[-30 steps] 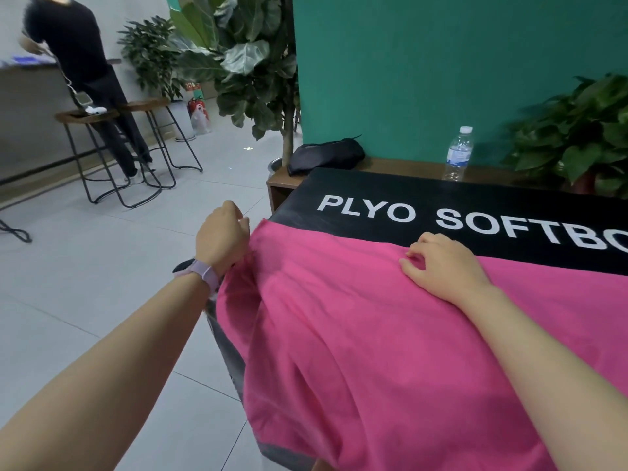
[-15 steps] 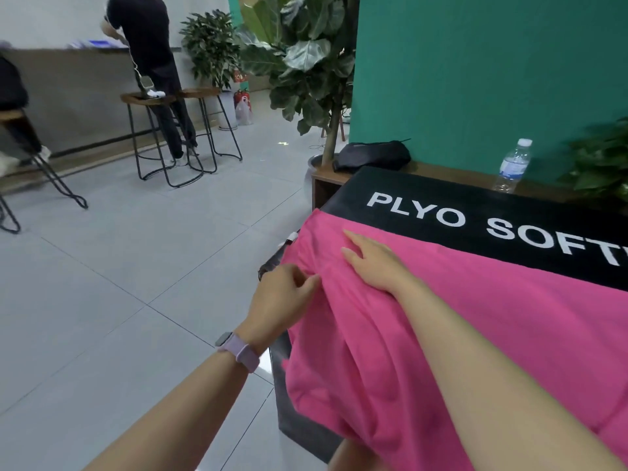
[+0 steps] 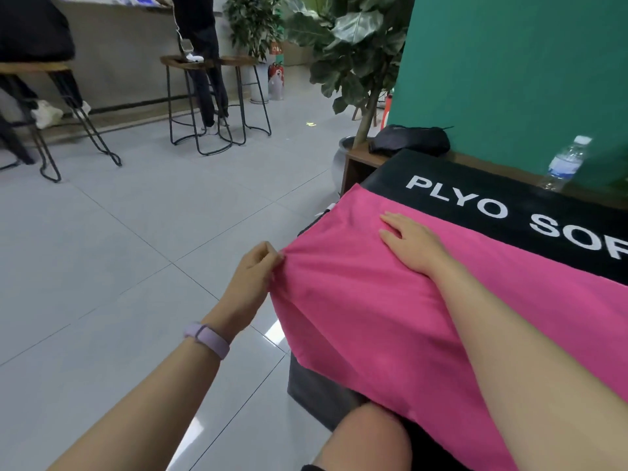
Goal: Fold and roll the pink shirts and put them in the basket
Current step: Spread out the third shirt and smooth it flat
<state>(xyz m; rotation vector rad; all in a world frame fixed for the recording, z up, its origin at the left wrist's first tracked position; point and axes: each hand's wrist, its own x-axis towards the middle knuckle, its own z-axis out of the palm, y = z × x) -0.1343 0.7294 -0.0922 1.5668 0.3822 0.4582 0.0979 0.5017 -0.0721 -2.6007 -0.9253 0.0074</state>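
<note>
Open floor left of table; bottle, black bag & plant crowd far edge.

A bright pink shirt lies spread under the flat right hand, its edge bunched where the left hand pinches it, the rest draping down off the bench below that hand.

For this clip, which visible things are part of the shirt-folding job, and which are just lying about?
Part of the job:
pink shirt, spread over the black table
left hand, pinching the shirt's edge
right hand, flat on the shirt

Just lying about:
water bottle
black pouch
potted plant
bar stools

No basket in view.
</note>
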